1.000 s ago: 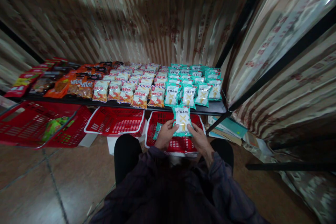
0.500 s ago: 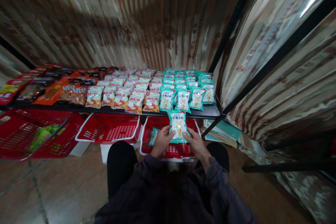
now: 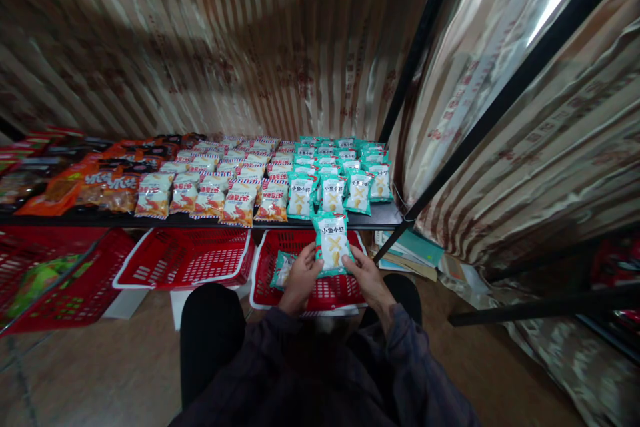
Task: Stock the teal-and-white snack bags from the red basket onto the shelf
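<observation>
A green-and-white snack bag (image 3: pixel 332 245) is held upright by its lower sides between my two hands. My left hand (image 3: pixel 303 275) grips its left edge, and my right hand (image 3: pixel 369 275) is closed on the right edge. Beneath them is a red plastic basket (image 3: pixel 263 283) with a white rim. Another green snack bag (image 3: pixel 283 269) lies in that basket, partly hidden by my left hand. Just beyond, rows of matching green bags (image 3: pixel 333 193) stand on the dark shelf (image 3: pixel 373 219).
Red-and-white snack bags (image 3: pixel 213 195) and orange bags (image 3: pixel 113 185) fill the shelf further left. Two more red baskets (image 3: pixel 187 257) sit below, the leftmost holding green packets (image 3: pixel 37 280). A black metal post (image 3: pixel 480 127) slants on the right, near stacked papers (image 3: pixel 415 250).
The view has turned slightly to the right, so the shelf and baskets sit further left. Both hands still hold the same green bag, its front facing me.
</observation>
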`<state>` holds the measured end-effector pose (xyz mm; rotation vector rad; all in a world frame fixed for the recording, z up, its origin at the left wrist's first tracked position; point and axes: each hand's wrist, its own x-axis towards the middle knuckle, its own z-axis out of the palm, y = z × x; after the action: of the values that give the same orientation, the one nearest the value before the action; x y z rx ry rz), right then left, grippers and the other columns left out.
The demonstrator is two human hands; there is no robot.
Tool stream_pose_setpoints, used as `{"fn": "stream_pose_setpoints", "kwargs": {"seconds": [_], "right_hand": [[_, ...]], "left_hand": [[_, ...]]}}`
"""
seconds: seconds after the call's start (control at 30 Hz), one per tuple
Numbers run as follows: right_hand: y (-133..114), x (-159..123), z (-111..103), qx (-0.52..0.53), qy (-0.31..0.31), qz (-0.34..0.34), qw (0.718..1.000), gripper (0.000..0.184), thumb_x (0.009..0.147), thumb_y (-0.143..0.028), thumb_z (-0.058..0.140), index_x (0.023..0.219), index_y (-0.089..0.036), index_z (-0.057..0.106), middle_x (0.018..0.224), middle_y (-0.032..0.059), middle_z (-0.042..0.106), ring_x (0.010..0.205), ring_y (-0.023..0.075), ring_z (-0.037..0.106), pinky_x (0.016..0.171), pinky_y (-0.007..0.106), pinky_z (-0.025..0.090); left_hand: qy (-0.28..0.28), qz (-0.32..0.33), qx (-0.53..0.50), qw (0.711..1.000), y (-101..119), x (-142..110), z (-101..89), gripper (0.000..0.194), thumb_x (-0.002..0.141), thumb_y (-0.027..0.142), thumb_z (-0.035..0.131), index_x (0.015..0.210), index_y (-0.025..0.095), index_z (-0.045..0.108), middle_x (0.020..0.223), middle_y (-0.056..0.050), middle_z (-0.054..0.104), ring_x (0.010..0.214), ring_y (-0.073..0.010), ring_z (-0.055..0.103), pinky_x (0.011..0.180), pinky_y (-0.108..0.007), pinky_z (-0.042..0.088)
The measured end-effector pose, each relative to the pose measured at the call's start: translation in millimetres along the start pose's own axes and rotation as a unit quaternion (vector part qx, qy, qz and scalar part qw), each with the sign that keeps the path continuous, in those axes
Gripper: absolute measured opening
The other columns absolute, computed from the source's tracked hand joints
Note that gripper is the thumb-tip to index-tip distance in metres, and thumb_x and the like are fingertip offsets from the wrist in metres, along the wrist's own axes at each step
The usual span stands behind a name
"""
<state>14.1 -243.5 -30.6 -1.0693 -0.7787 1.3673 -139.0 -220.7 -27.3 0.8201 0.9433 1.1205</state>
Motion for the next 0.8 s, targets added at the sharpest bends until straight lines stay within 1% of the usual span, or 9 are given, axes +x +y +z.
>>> {"fn": "stream_pose_setpoints", "kwargs": {"seconds": [0.2, 0.4, 0.53, 0.63, 0.8], "right_hand": [[-2.6, 2.1, -8.0, 0.002, 0.000, 0.002, 1.000, 0.054, 0.063, -0.043, 0.082, 0.111, -0.025, 0.068, 0.102, 0.0015, 0.074, 0.102, 0.0253, 0.066, 0.097, 0.043, 0.049], [-0.4, 7.1, -13.3, 0.011, 0.019, -0.007, 1.000, 0.050, 0.065, -0.043, 0.080, 0.110, -0.025, 0.068, 0.108, 0.0013, 0.073, 0.105, 0.0250, 0.064, 0.097, 0.040, 0.049], [-2.8, 8.9, -15.6, 0.000, 0.031, -0.009, 0.999, 0.050, 0.065, -0.044, 0.079, 0.110, -0.024, 0.069, 0.107, 0.0022, 0.073, 0.105, 0.0257, 0.065, 0.095, 0.041, 0.049], [-2.5, 7.9, -19.7, -0.004, 0.039, 0.000, 0.999, 0.050, 0.065, -0.044, 0.080, 0.110, -0.024, 0.069, 0.106, 0.0019, 0.074, 0.103, 0.0261, 0.065, 0.094, 0.041, 0.050], [4.8, 2.9, -31.7, 0.009, 0.055, 0.034, 0.998, 0.055, 0.062, -0.043, 0.081, 0.112, -0.026, 0.067, 0.102, 0.0011, 0.075, 0.099, 0.0263, 0.068, 0.090, 0.042, 0.052]], "left_hand": [[-0.002, 0.006, 0.013, 1.000, -1.9, 4.0, 7.8, 0.056, 0.064, 0.018, 0.072, 0.118, 0.015, 0.057, 0.119, -0.014, 0.066, 0.110, -0.0243, 0.063, 0.096, -0.037, 0.050], [-0.001, 0.011, 0.020, 1.000, 2.5, 7.5, 20.3, 0.053, 0.066, 0.015, 0.069, 0.117, 0.016, 0.058, 0.110, -0.011, 0.070, 0.103, -0.0231, 0.066, 0.092, -0.036, 0.051], [0.000, 0.009, 0.025, 1.000, 2.9, 9.3, 25.8, 0.053, 0.068, 0.014, 0.066, 0.120, 0.017, 0.057, 0.110, -0.010, 0.070, 0.102, -0.0222, 0.066, 0.091, -0.035, 0.052], [0.000, 0.004, 0.027, 1.000, -1.6, 9.4, 29.2, 0.052, 0.069, 0.012, 0.063, 0.120, 0.017, 0.057, 0.111, -0.009, 0.070, 0.102, -0.0218, 0.066, 0.091, -0.034, 0.052], [-0.002, 0.000, 0.038, 0.999, -17.0, 9.3, 34.7, 0.048, 0.068, 0.008, 0.060, 0.115, 0.017, 0.060, 0.111, -0.009, 0.070, 0.104, -0.0225, 0.065, 0.092, -0.035, 0.051]]}}
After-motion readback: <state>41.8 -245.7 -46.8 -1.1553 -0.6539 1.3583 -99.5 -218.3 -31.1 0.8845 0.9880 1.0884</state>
